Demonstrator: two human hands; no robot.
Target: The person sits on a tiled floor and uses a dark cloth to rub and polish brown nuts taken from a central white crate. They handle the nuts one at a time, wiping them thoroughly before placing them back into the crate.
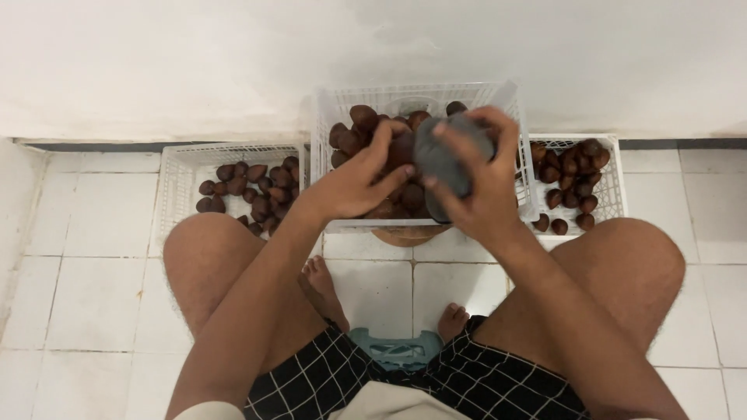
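Fingers (pixel 455 144) of the right hand (pixel 475 183) curl shut round a grey cloth (pixel 440 155) while the left hand (pixel 362 179) pinches 1 brown fruit (pixel 401 148) against it (over the middle basket (pixel 334 105)), apparently mid-wipe; setting it down needs a loosened grip.

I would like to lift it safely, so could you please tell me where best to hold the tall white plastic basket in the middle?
Grip the tall white plastic basket by its two side rims from above, one hand each: the top is open, and lower baskets flank both sides.
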